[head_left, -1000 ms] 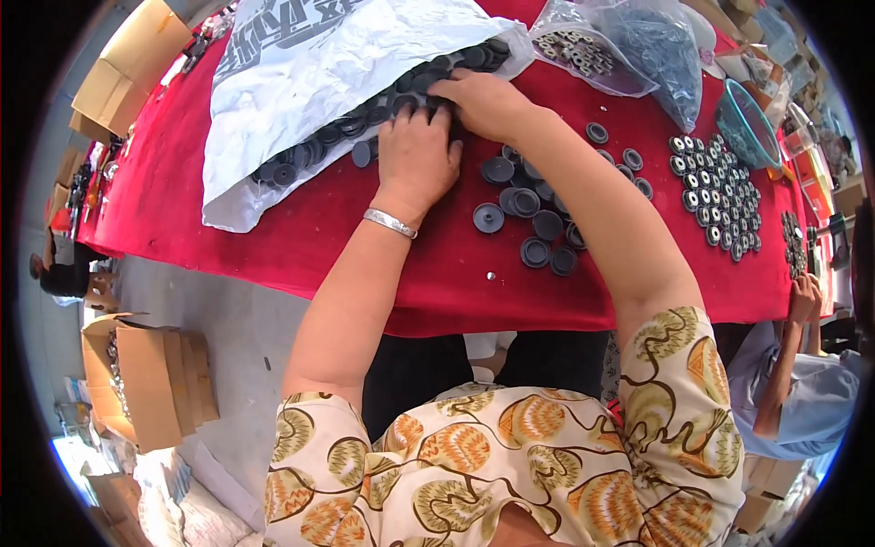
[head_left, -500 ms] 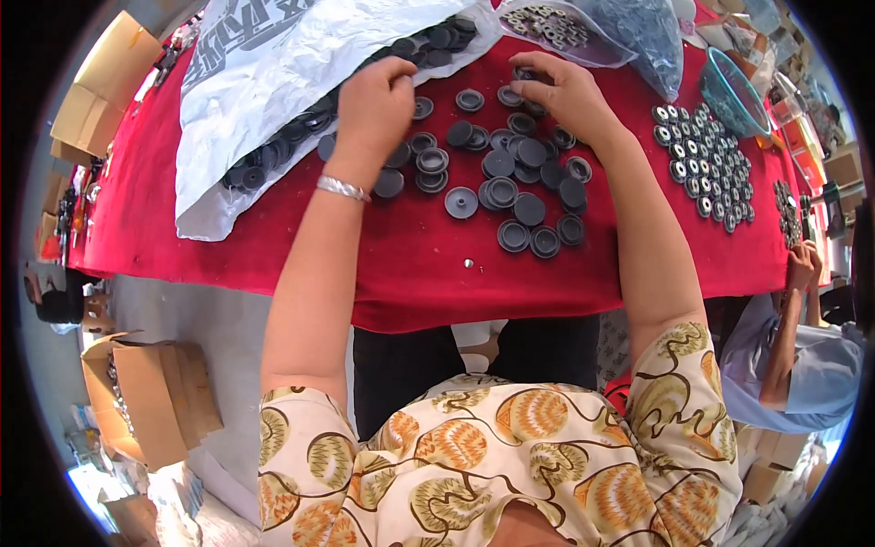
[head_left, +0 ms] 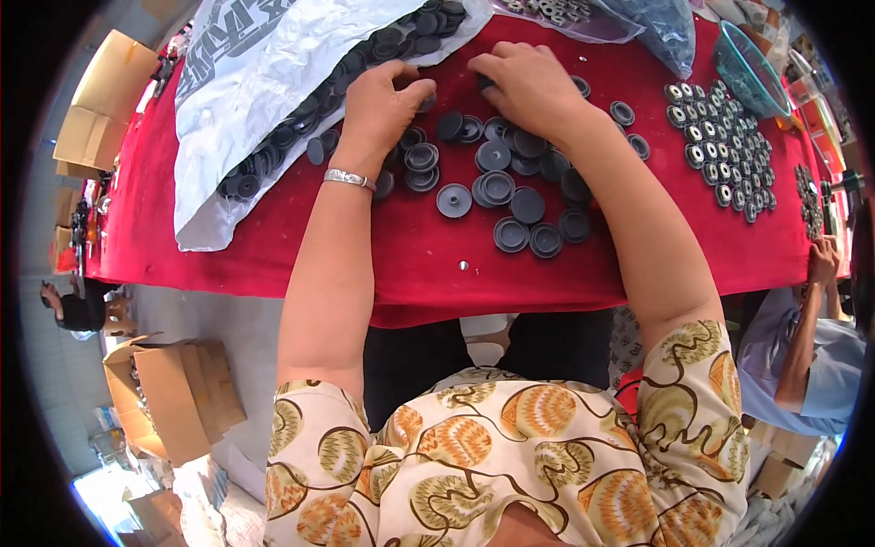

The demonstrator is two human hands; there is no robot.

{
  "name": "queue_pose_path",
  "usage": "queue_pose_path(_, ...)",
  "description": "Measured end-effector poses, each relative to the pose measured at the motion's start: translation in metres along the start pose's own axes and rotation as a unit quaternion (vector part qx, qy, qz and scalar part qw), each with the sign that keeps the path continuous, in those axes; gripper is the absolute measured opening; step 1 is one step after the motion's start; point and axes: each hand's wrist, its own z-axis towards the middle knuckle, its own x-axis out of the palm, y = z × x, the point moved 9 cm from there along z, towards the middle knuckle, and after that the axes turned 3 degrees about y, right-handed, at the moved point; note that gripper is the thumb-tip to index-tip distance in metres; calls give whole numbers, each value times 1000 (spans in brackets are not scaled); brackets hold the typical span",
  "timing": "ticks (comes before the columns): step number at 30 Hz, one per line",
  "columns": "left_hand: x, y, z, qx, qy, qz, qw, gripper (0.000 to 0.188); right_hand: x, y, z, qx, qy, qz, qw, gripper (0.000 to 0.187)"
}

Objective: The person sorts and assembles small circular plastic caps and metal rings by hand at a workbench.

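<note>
Many round dark-grey plastic caps (head_left: 527,205) lie loose on a red tablecloth, some stacked or overlapping, some hollow side up. My left hand (head_left: 381,105), with a silver bracelet at its wrist, has bent fingers beside the open side of a white plastic bag (head_left: 246,68). A grey cap shows by its thumb; whatever lies inside the fingers is hidden. My right hand (head_left: 530,84) reaches over the far edge of the loose caps. Its fingers curl down on a dark cap (head_left: 486,82), mostly covered. The bag holds many similar caps.
Light-centred round parts (head_left: 720,146) stand grouped at the right, near a teal basket (head_left: 749,73). Clear bags (head_left: 652,36) of parts lie at the back. A small shiny piece (head_left: 463,265) is near the front edge. Another person's hand (head_left: 825,260) works at far right; cardboard boxes (head_left: 173,397) stand left.
My right hand has moved left toward my left hand, its forearm now lying farther across the caps. Several caps now lie to the right of that forearm. The view has shifted slightly.
</note>
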Motion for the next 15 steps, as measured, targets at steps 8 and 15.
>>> queue_pose_path(8,-1,-4,-2,37,11,-47,998,28,-27,4,-4,4,-128,111,986,37)
queue_pose_path(15,-1,-6,-2,-3,35,6,999,21,-30,13,-9,-12,-98,222,970,39)
